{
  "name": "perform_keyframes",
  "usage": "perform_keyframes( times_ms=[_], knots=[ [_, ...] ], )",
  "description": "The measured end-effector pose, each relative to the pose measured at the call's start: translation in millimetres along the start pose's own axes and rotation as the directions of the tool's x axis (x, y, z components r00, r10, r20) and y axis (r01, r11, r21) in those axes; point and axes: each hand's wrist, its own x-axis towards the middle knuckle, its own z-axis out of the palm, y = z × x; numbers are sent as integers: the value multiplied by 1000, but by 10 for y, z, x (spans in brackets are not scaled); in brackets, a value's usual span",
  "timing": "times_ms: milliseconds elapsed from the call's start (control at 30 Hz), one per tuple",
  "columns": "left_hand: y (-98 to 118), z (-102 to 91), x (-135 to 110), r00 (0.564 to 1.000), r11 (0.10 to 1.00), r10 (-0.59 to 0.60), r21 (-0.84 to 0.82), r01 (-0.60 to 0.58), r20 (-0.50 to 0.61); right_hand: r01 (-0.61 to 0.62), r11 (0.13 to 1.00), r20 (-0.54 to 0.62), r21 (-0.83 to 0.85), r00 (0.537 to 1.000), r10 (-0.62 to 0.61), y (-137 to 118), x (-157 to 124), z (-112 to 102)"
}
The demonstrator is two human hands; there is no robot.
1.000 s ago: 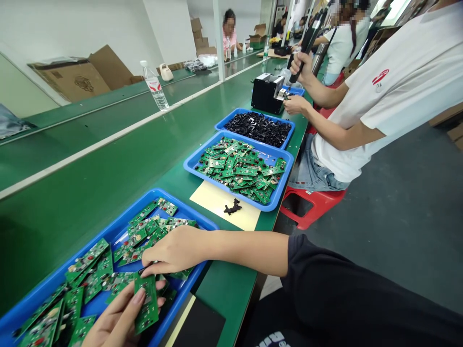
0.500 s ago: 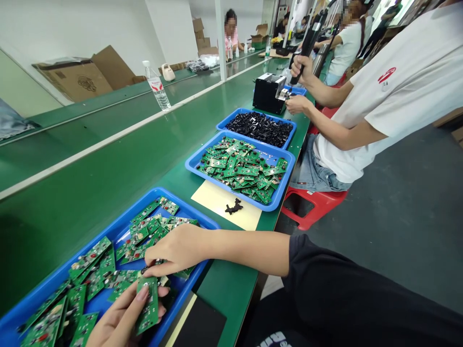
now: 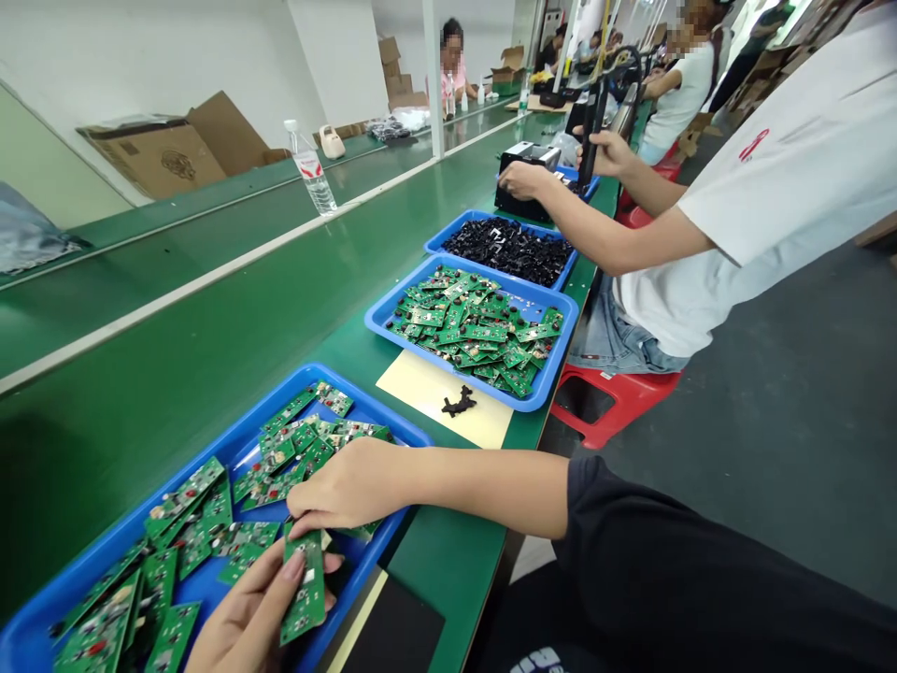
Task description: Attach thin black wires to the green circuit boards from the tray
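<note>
My left hand (image 3: 245, 612) grips a narrow green circuit board (image 3: 306, 589) between thumb and fingers, above the near edge of a blue tray (image 3: 373, 400). My right hand (image 3: 359, 481) reaches in from the right, its thumb and forefinger pinched at the board's upper end. Whatever sits between those fingertips is hidden now. Beneath and beyond both hands, loose circuit boards (image 3: 188, 500) with small mounted components lie scattered and overlapping in the tray.
A second tray (image 3: 373, 322) heaped with boards stands farther along the green bench, past a yellow sheet (image 3: 413, 388) bearing black scraps (image 3: 459, 402). Behind it is a tray of black parts (image 3: 505, 245). A co-worker (image 3: 785, 178) sits on a red stool (image 3: 617, 397). A water bottle (image 3: 312, 178) stands left.
My right fingertips, which showed a small dark piece before, now press closer against the board's top end. The co-worker's one hand has moved left over the black box; the black tool is lower.
</note>
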Motion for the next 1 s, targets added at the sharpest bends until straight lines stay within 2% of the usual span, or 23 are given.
perform_keyframes(
  times_ms=[167, 333, 500, 667, 833, 1000],
  knots=[
    [-10, 5, -18, 996, 997, 72, -4, -72, 59, -10, 1000, -9, -12, 1000, 10, 23, 16, 23],
    [26, 12, -38, 992, 992, 121, -35, -120, 30, -47, 997, -51, 54, 997, 50, 76, 38, 32],
    [16, -6, -46, 973, 983, 181, -17, -180, 141, -109, 971, -157, 214, 977, 145, 107, 46, 44],
    [-23, -1, -111, 938, 955, 297, -37, -296, 178, -122, 968, -269, 218, 946, 180, 88, 23, 79],
    [-4, 26, -170, 936, 956, 272, 50, -289, 222, -107, 966, -316, 235, 932, 180, 97, 22, 133],
    [-5, 42, -189, 925, 943, 315, 35, -330, 213, -89, 962, -333, 257, 927, 174, 120, 31, 167]
  ],
)
